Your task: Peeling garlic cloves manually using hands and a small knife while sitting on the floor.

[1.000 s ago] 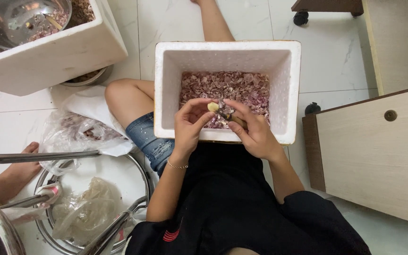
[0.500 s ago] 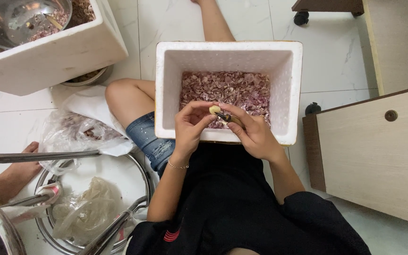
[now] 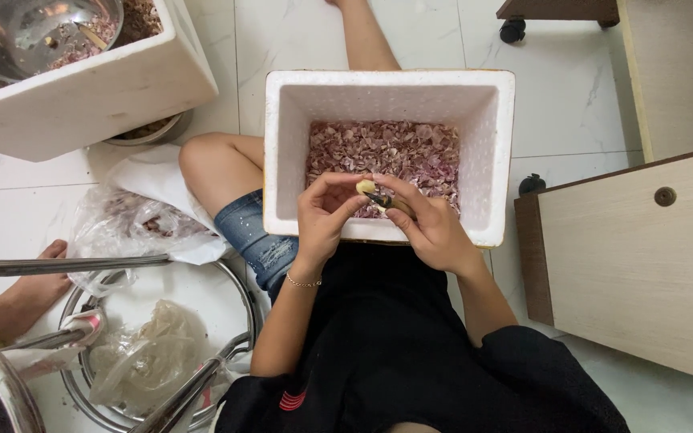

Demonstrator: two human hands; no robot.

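A pale clove (image 3: pixel 365 186) sits over the foam box (image 3: pixel 491 160) of pink skins (image 3: pixel 387 152) — pinched by the left hand (image 3: pixel 324 216). The right hand (image 3: pixel 431 228) grips a small knife (image 3: pixel 384 200) touching it — both hands closed.

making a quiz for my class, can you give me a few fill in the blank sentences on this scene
1. The left hand pinches a small pale ____ between its fingertips.
2. The right hand holds a small knife over a white ____ box.
3. The box is filled with purplish ____.
4. The box sits on the floor between the person's ____.

Missing words: garlic clove; foam; peels; legs
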